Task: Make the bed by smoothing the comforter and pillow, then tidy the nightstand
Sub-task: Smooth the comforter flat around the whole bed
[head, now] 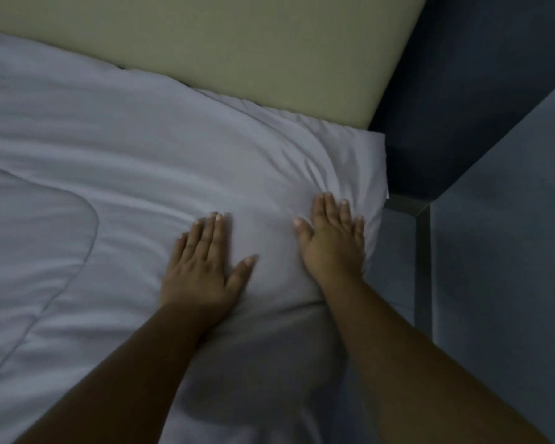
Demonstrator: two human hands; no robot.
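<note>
A white pillow [263,174] lies at the head of the bed, against the beige headboard [253,49]. Both of my hands rest flat on its near end. My left hand [202,267] presses palm down with fingers spread, near the pillow's front edge. Further right, my right hand [334,241] lies flat by the pillow's right corner, where the fabric is creased. Neither hand holds anything. A white comforter [32,251] with a curved seam covers the bed to the left. The nightstand is not in view.
A dark wall [468,91] stands right of the headboard, with a grey floor [510,251] beside the bed. A pale metal strip [423,251] runs along the bed's right side. The room is dim.
</note>
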